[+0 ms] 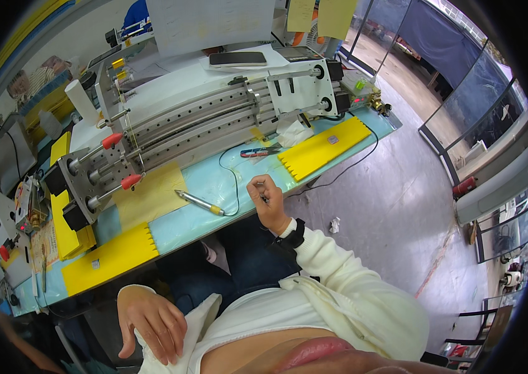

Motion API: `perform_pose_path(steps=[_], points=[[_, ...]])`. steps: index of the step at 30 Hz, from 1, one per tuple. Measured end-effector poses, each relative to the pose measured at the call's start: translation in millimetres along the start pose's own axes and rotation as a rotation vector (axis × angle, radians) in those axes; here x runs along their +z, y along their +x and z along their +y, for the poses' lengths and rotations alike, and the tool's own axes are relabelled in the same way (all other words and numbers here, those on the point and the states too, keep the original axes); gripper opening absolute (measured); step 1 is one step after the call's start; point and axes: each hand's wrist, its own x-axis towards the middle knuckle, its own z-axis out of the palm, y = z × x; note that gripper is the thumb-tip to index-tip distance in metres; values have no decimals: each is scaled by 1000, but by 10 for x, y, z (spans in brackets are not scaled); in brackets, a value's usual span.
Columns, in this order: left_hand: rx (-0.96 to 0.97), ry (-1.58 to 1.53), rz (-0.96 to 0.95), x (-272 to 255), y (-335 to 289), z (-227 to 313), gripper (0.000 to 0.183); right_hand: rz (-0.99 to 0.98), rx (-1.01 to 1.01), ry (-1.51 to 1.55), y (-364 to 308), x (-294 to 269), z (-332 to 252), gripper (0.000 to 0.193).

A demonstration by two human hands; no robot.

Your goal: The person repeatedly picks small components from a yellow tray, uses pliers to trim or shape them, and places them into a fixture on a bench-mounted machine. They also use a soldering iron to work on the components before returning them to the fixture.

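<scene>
Near right grip [269, 207], leftward, silver tool [199, 202]

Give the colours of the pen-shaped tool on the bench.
The pen-shaped tool is silver with yellow near one end, best seen in the head view.

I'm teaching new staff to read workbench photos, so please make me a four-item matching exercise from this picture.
1. Pen-shaped tool
2. Phone
3. Left hand
4. Right hand

A. Fingers curled, black band at the wrist
B. Silver, with yellow near one end
C. Fingers pointing toward the picture's lower edge
D. Lying behind the metal rails

Pairs: 1-B, 2-D, 3-C, 4-A
</scene>
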Motion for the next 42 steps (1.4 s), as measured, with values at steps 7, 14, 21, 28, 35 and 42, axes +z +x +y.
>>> perform_pose_path(steps=[7, 14, 21, 28, 35, 42], points=[[-120, 12, -82, -165, 74, 17, 21, -3, -1, 20, -13, -10, -35, 12], [-13, 159, 165, -245, 280, 40, 15, -30, -6, 45, -1, -23, -41, 14], [-23, 382, 291, -333, 432, 324, 30, -28, -7, 32, -4, -27, -44, 13], [-195, 526, 675, -143, 675, 58, 22, -37, 11, 26, 0, -19, -43, 13], [-462, 46, 108, -208, 690, -209, 20, -44, 4, 17, -4, -32, -42, 14], [-610, 64, -7, -334, 587, -358, 22, -40, -3, 31, 2, -44, -47, 13]])
